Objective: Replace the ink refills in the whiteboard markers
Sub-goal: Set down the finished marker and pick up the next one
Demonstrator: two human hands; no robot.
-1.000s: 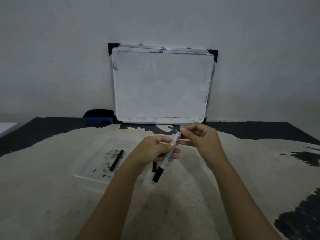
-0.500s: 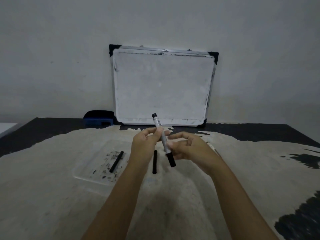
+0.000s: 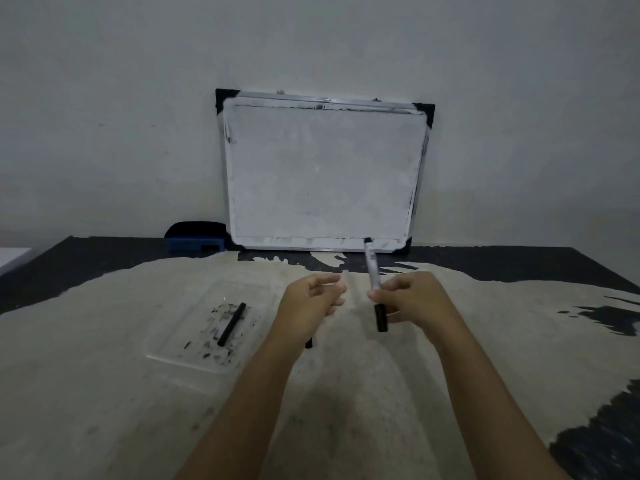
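Note:
My right hand (image 3: pixel 414 299) grips a whiteboard marker (image 3: pixel 373 271) near its middle, held almost upright with its black cap end (image 3: pixel 381 317) pointing down. My left hand (image 3: pixel 310 297) hovers just left of it with curled, parted fingers and nothing in it. A black stick-like refill (image 3: pixel 231 324) lies on a clear, ink-stained plastic tray (image 3: pixel 166 348) to the left. Another black piece (image 3: pixel 308 344) lies on the table, mostly hidden under my left wrist.
A small whiteboard (image 3: pixel 322 174) leans on the wall at the back. A blue and black eraser (image 3: pixel 195 237) sits beside its lower left corner. The table (image 3: pixel 104 410) is covered by a pale, worn surface with dark patches at the edges.
My left hand let go of the marker and moved left. My right hand now holds it alone and has carried it to the right, still upright.

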